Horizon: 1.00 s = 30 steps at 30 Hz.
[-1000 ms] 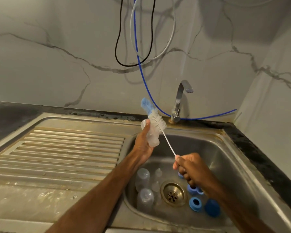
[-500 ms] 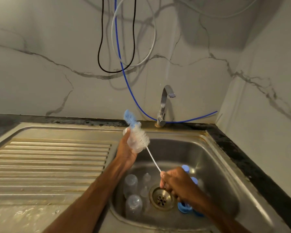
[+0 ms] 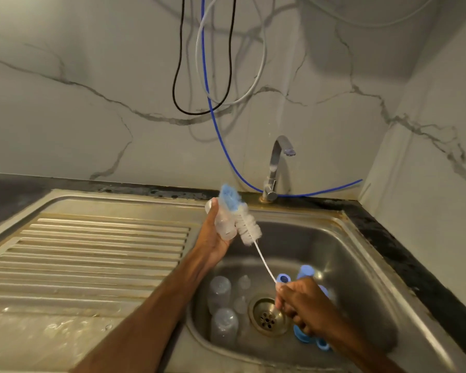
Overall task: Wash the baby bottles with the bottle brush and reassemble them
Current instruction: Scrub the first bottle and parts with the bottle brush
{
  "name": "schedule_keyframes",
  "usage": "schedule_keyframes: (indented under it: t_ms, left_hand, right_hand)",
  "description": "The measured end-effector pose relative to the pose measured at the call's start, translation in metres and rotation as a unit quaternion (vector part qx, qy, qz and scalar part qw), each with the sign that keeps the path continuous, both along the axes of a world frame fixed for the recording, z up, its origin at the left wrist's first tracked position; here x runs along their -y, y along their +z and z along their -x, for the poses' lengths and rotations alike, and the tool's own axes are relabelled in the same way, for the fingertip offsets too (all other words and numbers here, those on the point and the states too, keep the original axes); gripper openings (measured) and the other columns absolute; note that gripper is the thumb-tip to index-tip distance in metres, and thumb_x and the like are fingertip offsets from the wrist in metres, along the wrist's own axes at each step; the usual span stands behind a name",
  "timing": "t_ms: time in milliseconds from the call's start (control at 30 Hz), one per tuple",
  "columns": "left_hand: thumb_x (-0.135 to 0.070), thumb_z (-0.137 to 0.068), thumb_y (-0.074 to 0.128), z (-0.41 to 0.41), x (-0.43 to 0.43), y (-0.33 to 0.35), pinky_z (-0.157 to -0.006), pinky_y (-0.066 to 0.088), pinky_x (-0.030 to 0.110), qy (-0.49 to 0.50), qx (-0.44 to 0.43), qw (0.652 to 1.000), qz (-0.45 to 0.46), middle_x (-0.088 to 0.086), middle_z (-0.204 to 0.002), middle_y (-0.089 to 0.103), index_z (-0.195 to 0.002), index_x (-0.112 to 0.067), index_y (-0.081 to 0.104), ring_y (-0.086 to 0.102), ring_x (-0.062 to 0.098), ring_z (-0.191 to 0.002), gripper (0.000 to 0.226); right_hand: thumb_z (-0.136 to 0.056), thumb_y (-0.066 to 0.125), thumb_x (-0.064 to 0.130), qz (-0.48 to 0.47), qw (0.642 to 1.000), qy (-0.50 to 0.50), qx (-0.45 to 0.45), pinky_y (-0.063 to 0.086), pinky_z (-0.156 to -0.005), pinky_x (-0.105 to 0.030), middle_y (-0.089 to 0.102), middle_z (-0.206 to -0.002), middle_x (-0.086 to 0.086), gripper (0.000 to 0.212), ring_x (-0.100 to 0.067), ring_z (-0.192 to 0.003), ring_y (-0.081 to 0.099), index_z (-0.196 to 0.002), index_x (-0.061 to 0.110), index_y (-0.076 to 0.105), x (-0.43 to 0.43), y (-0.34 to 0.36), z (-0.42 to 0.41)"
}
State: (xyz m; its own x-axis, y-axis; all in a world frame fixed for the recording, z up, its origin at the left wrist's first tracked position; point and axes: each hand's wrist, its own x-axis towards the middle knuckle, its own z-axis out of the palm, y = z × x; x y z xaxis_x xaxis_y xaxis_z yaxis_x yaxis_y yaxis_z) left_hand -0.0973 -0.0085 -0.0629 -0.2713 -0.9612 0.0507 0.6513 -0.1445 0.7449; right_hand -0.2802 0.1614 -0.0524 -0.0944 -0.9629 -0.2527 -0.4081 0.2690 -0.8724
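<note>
The clear baby bottle (image 3: 222,224) is up over the back-left corner of the sink (image 3: 347,265), with the left hand (image 3: 213,239) wrapped round it. The bottle brush (image 3: 249,228) lies against its outside, the thin handle pinched in the right hand (image 3: 301,305) above the drain. Scrubbing looks under way. Next, I'd say, the bristles need lining up with the bottle's mouth. More bottles (image 3: 220,292) and blue collars (image 3: 283,278) wait on the basin floor.

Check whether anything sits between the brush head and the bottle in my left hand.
Nothing visible does. The brush head lies right alongside the bottle, seemingly touching its side. The left hand grips the bottle from the other side, and the right hand holds the handle lower down.
</note>
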Motion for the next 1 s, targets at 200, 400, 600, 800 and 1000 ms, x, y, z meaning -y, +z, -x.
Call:
schedule_keyframes:
  t_ms: [200, 400, 600, 800, 1000]
  left_hand:
    - [-0.05, -0.104, 0.046, 0.007, 0.001, -0.002, -0.105, 0.05, 0.051, 0.047, 0.054, 0.997, -0.038, 0.017, -0.138, 0.063, -0.142, -0.011, 0.055, 0.059, 0.036, -0.127, 0.055]
    - [-0.048, -0.108, 0.036, 0.0, 0.008, -0.007, -0.111, 0.045, 0.055, 0.079, -0.001, 0.995, -0.066, 0.019, -0.132, 0.066, -0.144, -0.009, 0.051, 0.061, 0.037, -0.127, 0.055]
    - [-0.047, -0.11, 0.032, 0.019, -0.008, -0.004, -0.097, 0.052, 0.044, 0.023, 0.033, 0.998, -0.039, 0.009, -0.13, 0.069, -0.143, -0.015, 0.056, 0.066, 0.026, -0.114, 0.051]
    - [-0.044, -0.103, 0.047, 0.002, -0.006, 0.004, -0.096, 0.049, 0.048, -0.003, 0.013, 1.0, -0.004, 0.019, -0.116, 0.061, -0.132, -0.001, 0.058, 0.059, 0.032, -0.102, 0.053]
    - [-0.048, -0.106, 0.045, 0.005, -0.011, 0.008, -0.085, 0.057, 0.039, 0.001, 0.053, 0.998, -0.015, 0.017, -0.131, 0.064, -0.133, -0.011, 0.06, 0.063, 0.031, -0.112, 0.048]
  right_hand:
    - [-0.106, 0.049, 0.024, 0.059, 0.998, -0.009, 0.017, 0.023, -0.037, -0.015, 0.047, -0.051, 0.001, 0.044, -0.006, -0.036, 0.032, -0.072, 0.005, 0.068, 0.031, 0.008, 0.006]
    - [-0.106, 0.049, 0.02, 0.07, 0.997, -0.013, 0.028, 0.023, -0.034, -0.015, 0.043, -0.048, 0.002, 0.043, -0.003, -0.034, 0.031, -0.07, 0.002, 0.066, 0.004, 0.004, -0.002]
    - [-0.106, 0.05, 0.019, 0.127, 0.992, -0.005, -0.009, 0.027, -0.036, -0.015, 0.046, -0.046, 0.002, 0.044, -0.003, -0.034, 0.035, -0.068, 0.005, 0.068, 0.021, 0.011, -0.012]
    - [-0.106, 0.048, 0.023, 0.073, 0.997, -0.017, -0.027, 0.03, -0.037, -0.015, 0.05, -0.049, 0.0, 0.047, -0.002, -0.034, 0.038, -0.066, 0.005, 0.066, 0.007, -0.012, -0.008]
    - [-0.105, 0.05, 0.024, 0.08, 0.997, -0.018, 0.003, 0.026, -0.035, -0.017, 0.049, -0.048, 0.002, 0.045, -0.006, -0.034, 0.036, -0.07, 0.005, 0.068, 0.029, 0.001, -0.011]
